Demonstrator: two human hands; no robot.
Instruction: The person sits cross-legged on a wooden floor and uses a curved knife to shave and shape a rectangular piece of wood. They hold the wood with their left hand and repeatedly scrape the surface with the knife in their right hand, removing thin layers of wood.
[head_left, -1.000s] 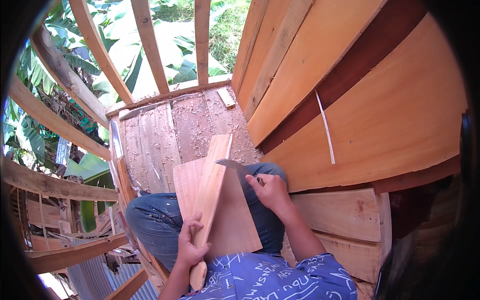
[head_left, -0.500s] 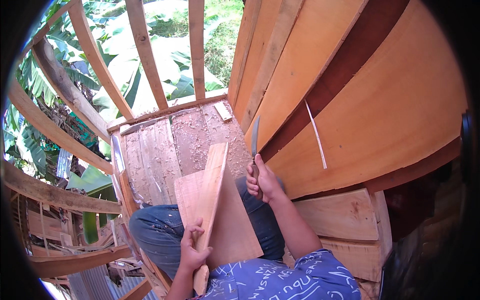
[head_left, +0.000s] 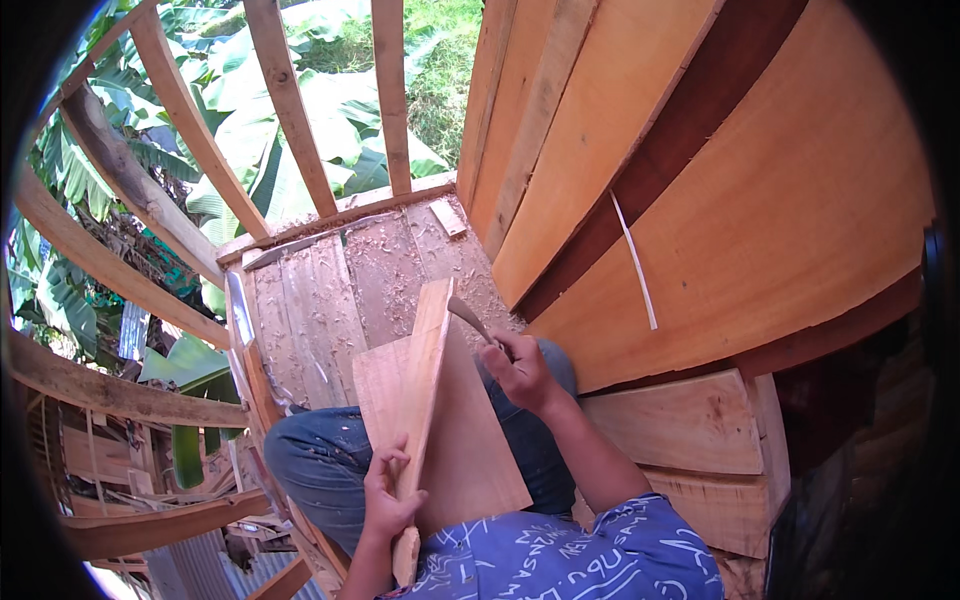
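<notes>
My left hand [head_left: 393, 492] grips the lower part of a narrow wooden strip [head_left: 426, 385], which stands tilted on edge with its top end pointing away from me. Beneath the strip, a wide flat board [head_left: 470, 455] rests across my lap. My right hand [head_left: 522, 372] is closed round the handle of a knife with a curved blade [head_left: 467, 316]. The blade's tip is at the strip's right edge near its upper end; whether it cuts in cannot be made out. Most of the knife's handle is hidden in my fist.
Wood shavings lie over the plank floor [head_left: 300, 300], with a small wood block [head_left: 447, 219] near the far edge. Large panels [head_left: 760, 230] lean on the right, one bearing a thin pale strip [head_left: 634, 260]. Wooden slats [head_left: 290, 110] form an open railing ahead and left.
My right hand has turned and come slightly down, swinging the knife's blade from upright over to the left, against the strip. My left hand and the strip stay nearly in place.
</notes>
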